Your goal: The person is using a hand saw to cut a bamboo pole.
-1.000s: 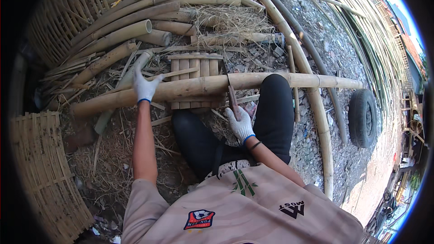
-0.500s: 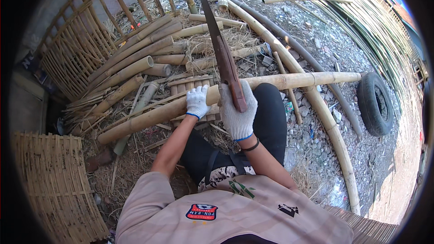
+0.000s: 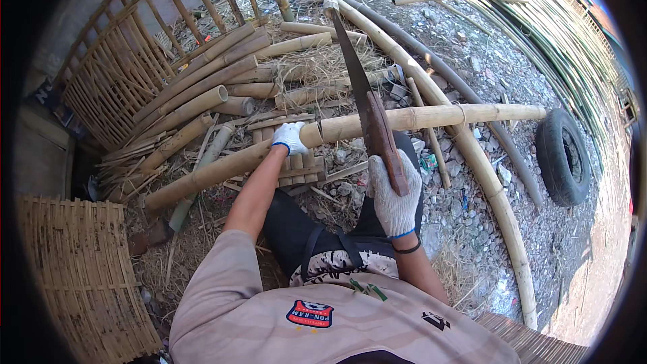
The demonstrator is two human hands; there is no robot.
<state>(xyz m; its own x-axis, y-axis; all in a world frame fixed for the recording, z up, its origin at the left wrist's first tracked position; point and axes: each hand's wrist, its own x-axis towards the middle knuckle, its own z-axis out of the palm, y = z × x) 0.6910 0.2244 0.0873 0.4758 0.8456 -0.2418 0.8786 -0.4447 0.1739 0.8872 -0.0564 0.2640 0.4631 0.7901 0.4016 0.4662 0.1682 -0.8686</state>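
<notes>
A long bamboo pole [image 3: 226, 166] lies crosswise in front of my knees. My left hand [image 3: 289, 138], in a white knit glove, is closed over it from above. Just right of that hand, a thin dark cut line crosses the pole. In my gloved right hand [image 3: 396, 195], fingers wrapped round the wooden handle, is a handsaw [image 3: 355, 71]. Its long dark blade points up and away from me, to the right of the cut line. Beneath the pole by my left hand sits a small slatted bamboo support [image 3: 296, 174].
Cut bamboo lengths [image 3: 195, 106] are piled at the left beside a bamboo rack [image 3: 128, 61]. A woven bamboo panel [image 3: 84, 269] lies near left. A thick curved pole [image 3: 495, 195] passes under the right part of the long one, close to a tyre [image 3: 563, 157]. Gravel and straw cover the ground.
My right hand and the saw have moved right and toward me, away from my left hand. The cut line on the pole now shows. My left hand stays on the pole.
</notes>
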